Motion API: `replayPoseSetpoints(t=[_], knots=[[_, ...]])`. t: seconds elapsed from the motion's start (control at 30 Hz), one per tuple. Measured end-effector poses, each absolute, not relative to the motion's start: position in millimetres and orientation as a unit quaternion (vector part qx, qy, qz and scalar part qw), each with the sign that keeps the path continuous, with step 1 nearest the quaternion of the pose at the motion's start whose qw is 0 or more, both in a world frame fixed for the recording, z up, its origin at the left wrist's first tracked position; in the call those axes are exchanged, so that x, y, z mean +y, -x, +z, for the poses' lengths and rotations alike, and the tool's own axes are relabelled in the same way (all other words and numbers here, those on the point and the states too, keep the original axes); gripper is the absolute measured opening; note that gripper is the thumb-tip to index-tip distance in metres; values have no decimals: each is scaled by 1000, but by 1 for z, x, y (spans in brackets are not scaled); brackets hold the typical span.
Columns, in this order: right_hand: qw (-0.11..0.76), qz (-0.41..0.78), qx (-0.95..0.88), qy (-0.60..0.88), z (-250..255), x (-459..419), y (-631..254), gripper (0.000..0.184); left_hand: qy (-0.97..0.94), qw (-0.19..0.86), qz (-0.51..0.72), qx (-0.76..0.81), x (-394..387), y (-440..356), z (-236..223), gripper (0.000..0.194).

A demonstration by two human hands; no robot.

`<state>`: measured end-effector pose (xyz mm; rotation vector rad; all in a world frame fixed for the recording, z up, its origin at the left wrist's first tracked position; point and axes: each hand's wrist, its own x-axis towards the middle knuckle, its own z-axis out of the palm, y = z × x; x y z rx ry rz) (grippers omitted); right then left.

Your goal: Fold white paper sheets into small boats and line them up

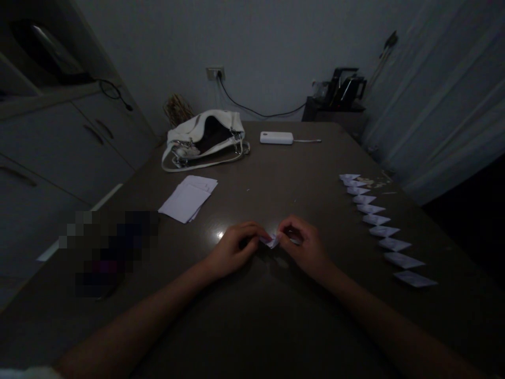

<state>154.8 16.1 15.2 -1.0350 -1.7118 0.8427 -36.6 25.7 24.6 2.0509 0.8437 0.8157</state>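
Between my hands, just above the dark table, is a small folded piece of white paper (pixel 271 242), bent in a shallow V. My left hand (pixel 236 247) pinches its left end with thumb and fingertips. At the right end, the thumb and forefinger of my right hand (pixel 304 246) close on the paper. Fingers cover part of the folds. Off to the right stands a slanting row of several small folded paper pieces (pixel 384 231), pointed at their ends. A loose stack of white paper sheets (pixel 187 199) lies to the left, beyond my left hand.
A white handbag (pixel 205 138) sits at the back left of the table (pixel 276 179), and a white power bank (pixel 276 138) with a short cable lies beside it. A blurred-out dark object (pixel 118 252) is at the left edge. A black kettle (pixel 349 90) stands behind.
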Motion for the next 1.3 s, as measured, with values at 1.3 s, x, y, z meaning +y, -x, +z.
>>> replayPoseSetpoints(t=[1.3], knots=[[425,375,-727,388,17,12,-154,12,-748,421,364,362,25,36,23,17]])
